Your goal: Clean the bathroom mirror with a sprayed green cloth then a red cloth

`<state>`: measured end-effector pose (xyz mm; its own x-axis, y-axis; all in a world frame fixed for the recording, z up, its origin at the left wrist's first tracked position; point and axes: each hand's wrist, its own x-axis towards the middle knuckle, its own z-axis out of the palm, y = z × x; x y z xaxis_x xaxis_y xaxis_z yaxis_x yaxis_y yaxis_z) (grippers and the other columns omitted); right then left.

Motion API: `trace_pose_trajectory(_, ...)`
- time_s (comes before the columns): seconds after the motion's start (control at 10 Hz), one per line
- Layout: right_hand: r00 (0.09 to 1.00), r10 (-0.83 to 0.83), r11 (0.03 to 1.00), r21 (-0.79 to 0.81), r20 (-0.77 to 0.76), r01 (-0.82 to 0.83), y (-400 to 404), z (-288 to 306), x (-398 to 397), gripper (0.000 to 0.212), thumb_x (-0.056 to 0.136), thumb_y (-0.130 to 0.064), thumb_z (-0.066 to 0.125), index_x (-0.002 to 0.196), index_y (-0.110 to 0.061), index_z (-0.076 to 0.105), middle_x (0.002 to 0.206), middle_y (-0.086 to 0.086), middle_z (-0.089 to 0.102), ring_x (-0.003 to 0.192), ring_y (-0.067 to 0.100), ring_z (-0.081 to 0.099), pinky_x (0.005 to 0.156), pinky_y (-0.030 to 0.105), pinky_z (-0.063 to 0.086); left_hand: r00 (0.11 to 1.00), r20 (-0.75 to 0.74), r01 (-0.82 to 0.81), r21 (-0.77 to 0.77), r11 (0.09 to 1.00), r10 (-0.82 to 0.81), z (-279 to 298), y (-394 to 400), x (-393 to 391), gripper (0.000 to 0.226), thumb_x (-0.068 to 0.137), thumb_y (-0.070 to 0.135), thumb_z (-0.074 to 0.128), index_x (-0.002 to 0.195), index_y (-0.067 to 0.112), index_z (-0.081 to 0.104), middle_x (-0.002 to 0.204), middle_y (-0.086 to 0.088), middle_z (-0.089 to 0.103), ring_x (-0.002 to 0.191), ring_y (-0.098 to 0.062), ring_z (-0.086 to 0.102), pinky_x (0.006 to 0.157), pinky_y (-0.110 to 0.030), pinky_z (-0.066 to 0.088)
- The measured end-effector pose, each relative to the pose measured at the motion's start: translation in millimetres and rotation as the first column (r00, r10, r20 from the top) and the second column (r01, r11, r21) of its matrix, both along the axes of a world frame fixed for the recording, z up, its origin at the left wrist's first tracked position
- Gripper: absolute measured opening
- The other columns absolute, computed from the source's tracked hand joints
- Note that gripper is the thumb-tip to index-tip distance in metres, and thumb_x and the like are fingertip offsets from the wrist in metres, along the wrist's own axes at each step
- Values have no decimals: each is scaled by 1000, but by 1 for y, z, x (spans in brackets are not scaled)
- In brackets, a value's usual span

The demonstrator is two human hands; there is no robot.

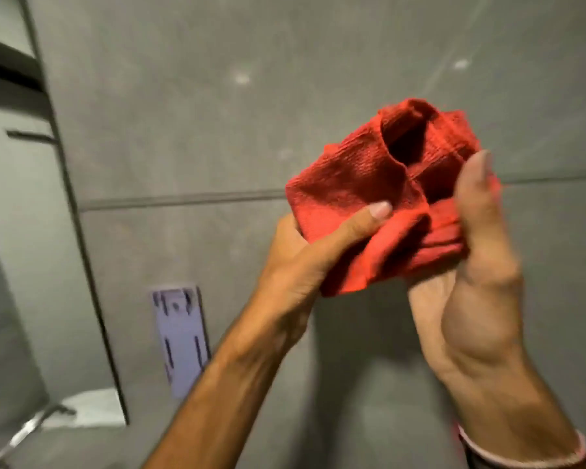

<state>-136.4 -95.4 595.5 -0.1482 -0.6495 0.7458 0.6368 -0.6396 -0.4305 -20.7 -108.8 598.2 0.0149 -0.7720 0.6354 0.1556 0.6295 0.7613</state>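
Observation:
Both of my hands hold a bunched red cloth [379,184] up in front of a grey tiled wall. My left hand [312,258] grips its lower left part, thumb lying across the fabric. My right hand [471,282] cups the cloth from the right, palm toward me and thumb upright against the folds. The mirror [17,231] fills the left edge of the view, with its dark frame running down beside the wall. No green cloth or spray bottle shows.
A pale purple wall plate [180,340] with dark slots is fixed low on the grey wall [217,113]. At the bottom left a chrome tap [21,434] and a white basin edge [92,407] show. A pale band circles my right wrist.

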Motion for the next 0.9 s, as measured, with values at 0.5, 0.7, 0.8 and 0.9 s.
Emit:
trace_pose_trajectory(0.5,835,242,214,866,-495,451,12,-432,-124,27,85,13,69,109,1,72,100,21,72,92,33,65,85,48,57,974,211,-226,865,448,84,-440,47,-76,27,84,1,73,96,23,64,93,-1,76,87,-16,74,80,-29,60)
trace_pose_trajectory(0.7,726,405,18,798,-556,602,3,-559,-113,43,83,17,71,125,13,65,107,18,69,96,27,61,100,48,53,866,487,-421,832,362,-114,-544,50,-82,79,80,-2,69,150,12,35,128,-6,64,118,-28,64,103,-23,45)
trace_pose_trajectory(0.8,633,528,121,788,-566,604,-9,-591,-112,57,83,24,56,138,6,60,127,25,70,107,26,62,110,51,51,801,542,-441,821,363,-253,-573,41,-76,92,83,-2,66,158,10,14,149,-10,48,135,-26,51,101,-11,31)
trace_pose_trajectory(0.9,468,638,260,743,-611,616,-8,-598,-118,65,83,23,51,144,1,54,135,27,66,123,37,64,114,49,47,708,616,-458,772,440,-346,-581,40,-70,87,87,-7,55,158,10,9,167,-14,17,153,-27,23,113,-10,11)
